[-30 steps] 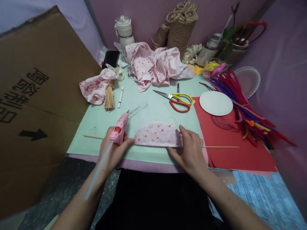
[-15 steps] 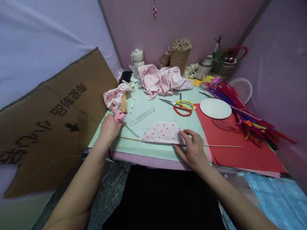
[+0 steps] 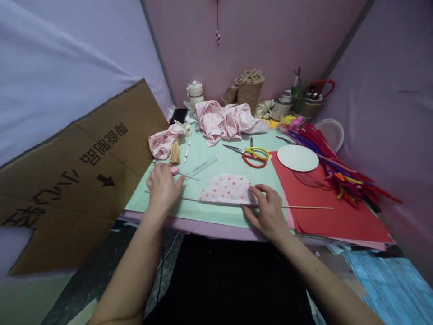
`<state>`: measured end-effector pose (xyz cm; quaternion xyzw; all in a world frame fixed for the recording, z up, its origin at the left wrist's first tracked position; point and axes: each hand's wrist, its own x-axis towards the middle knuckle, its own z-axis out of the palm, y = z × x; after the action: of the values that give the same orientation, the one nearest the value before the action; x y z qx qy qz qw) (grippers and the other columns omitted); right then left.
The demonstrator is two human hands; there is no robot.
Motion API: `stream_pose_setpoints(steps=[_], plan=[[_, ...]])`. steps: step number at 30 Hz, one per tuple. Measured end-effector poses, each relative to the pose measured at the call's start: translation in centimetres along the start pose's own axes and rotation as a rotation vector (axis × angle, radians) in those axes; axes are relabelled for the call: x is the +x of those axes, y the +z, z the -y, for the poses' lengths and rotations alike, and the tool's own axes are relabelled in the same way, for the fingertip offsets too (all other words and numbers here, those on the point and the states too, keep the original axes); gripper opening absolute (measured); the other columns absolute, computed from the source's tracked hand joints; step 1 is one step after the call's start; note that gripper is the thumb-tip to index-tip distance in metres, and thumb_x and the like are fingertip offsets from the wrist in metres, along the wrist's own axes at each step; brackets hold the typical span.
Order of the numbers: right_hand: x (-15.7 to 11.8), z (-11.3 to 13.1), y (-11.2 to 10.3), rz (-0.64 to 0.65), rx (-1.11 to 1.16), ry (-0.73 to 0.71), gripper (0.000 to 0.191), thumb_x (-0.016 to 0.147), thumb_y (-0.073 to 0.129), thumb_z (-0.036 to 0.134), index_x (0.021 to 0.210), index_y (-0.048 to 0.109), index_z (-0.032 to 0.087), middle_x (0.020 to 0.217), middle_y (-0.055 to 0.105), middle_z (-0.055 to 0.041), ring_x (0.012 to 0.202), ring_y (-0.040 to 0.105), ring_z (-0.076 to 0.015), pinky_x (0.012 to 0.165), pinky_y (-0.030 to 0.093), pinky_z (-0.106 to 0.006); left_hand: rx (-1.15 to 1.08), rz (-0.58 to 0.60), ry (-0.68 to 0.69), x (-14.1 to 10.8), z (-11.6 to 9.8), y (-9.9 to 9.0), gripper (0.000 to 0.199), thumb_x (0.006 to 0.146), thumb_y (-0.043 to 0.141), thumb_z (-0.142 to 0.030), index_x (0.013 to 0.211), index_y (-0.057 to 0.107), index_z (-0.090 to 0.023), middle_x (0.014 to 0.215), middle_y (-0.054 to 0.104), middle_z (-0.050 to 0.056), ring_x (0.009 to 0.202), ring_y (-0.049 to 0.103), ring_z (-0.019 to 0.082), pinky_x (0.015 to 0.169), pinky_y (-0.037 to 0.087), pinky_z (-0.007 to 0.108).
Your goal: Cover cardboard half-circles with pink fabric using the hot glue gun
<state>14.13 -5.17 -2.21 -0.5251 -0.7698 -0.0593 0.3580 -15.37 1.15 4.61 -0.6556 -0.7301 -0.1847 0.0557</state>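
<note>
A half-round piece of pink dotted fabric (image 3: 226, 189) lies with its straight edge along a thin wooden stick (image 3: 306, 207). My right hand (image 3: 269, 210) grips its right end, fingertips on top and thumb at the straight edge. My left hand (image 3: 163, 187) is over the table's left side, above the stick's left part, thumb apart from its fingers. Just beyond it lies a pink tool (image 3: 174, 170), probably a glue gun, mostly hidden by the hand. A thin clear rod (image 3: 190, 176) sticks out from it to the right.
A clear ruler (image 3: 203, 167), scissors (image 3: 252, 155), a white marker (image 3: 187, 152) and a bundle of wooden sticks (image 3: 175, 152) lie beyond the fabric. Red paper (image 3: 341, 221), a white disc (image 3: 297, 158) and pipe cleaners (image 3: 324, 149) are right; cardboard (image 3: 101, 153) leans left.
My left hand has shifted right and slightly nearer the stick, away from the pink tool it was holding or touching. My right hand keeps its grip on the fabric. The view has tilted slightly.
</note>
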Motion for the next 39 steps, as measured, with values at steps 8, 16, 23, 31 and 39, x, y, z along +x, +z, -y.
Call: stream_pose_setpoints(steps=[8, 16, 23, 31, 39], plan=[[0.0, -0.3, -0.3, 0.024, 0.109, 0.059, 0.062, 0.085, 0.062, 0.030, 0.141, 0.036, 0.016, 0.123, 0.048, -0.0182, 0.115, 0.051, -0.0318, 0.092, 0.051, -0.049, -0.314, 0.075, 0.597, -6.0, -6.1, 2.5, 0.038, 0.082, 0.063, -0.029, 0.118, 0.055, -0.019, 0.138, 0.047, 0.017, 0.133, 0.040, 0.032, 0.107, 0.037, 0.049], [-1.6, 1.0, -1.1, -0.096, 0.019, -0.162, 0.036, 0.087, 0.060, 0.014, 0.122, 0.056, 0.019, 0.110, 0.060, -0.0131, 0.102, 0.056, -0.0259, 0.085, 0.052, -0.043, -0.224, 0.068, 0.796, -3.9, -5.7, 3.0, 0.022, 0.088, 0.058, -0.032, 0.105, 0.062, -0.018, 0.125, 0.063, 0.014, 0.131, 0.047, 0.033, 0.104, 0.041, 0.050], [-1.9, 1.7, -0.8, 0.005, 0.046, -0.194, 0.031, 0.089, 0.056, 0.013, 0.120, 0.062, 0.012, 0.110, 0.068, -0.0143, 0.104, 0.059, -0.0246, 0.091, 0.054, -0.042, -0.030, 0.213, 0.887, -2.6, -7.0, 1.7, 0.025, 0.091, 0.054, -0.036, 0.096, 0.062, -0.014, 0.109, 0.067, 0.016, 0.104, 0.063, 0.028, 0.084, 0.052, 0.039], [-2.4, 1.8, -0.4, 0.051, -0.019, -0.161, 0.036, 0.092, 0.053, 0.019, 0.127, 0.060, 0.012, 0.120, 0.066, -0.0152, 0.113, 0.057, -0.0267, 0.097, 0.052, -0.044, 0.151, 0.292, 0.951, -1.8, -8.3, 1.0, 0.027, 0.094, 0.048, -0.036, 0.093, 0.061, -0.012, 0.090, 0.066, 0.014, 0.083, 0.065, 0.025, 0.064, 0.049, 0.032], [-1.7, 2.2, -0.7, 0.133, -0.071, -0.109, 0.037, 0.093, 0.051, 0.022, 0.128, 0.060, 0.013, 0.117, 0.066, -0.0149, 0.110, 0.057, -0.0276, 0.098, 0.048, -0.046, 0.181, 0.206, 1.009, -1.9, -9.0, 2.2, 0.026, 0.087, 0.048, -0.030, 0.089, 0.064, -0.009, 0.081, 0.065, 0.017, 0.075, 0.065, 0.027, 0.056, 0.048, 0.033]])
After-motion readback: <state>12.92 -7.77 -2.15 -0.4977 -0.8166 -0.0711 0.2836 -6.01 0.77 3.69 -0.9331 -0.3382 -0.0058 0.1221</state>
